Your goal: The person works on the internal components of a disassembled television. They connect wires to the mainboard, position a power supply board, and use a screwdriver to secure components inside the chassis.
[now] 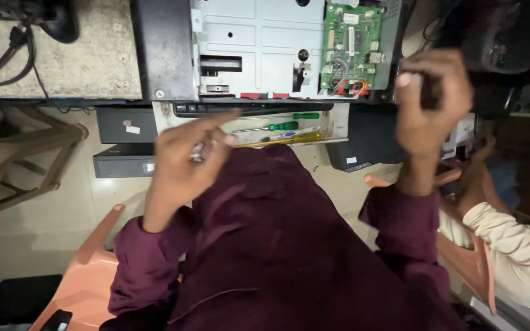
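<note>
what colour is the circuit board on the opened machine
Green, clearest in the head view: the circuit board sits at the machine's right end.

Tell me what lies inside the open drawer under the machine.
In the drawer lie a green screwdriver, a yellow one, and one more green handle. The left hand covers the drawer's left part, so what lies there cannot be seen.

One head-worn camera looks steeply down from close above the person's lap. The opened printer (259,49) on the bench fills the top of the frame, with the floor and an orange chair (84,282) below it.
</note>
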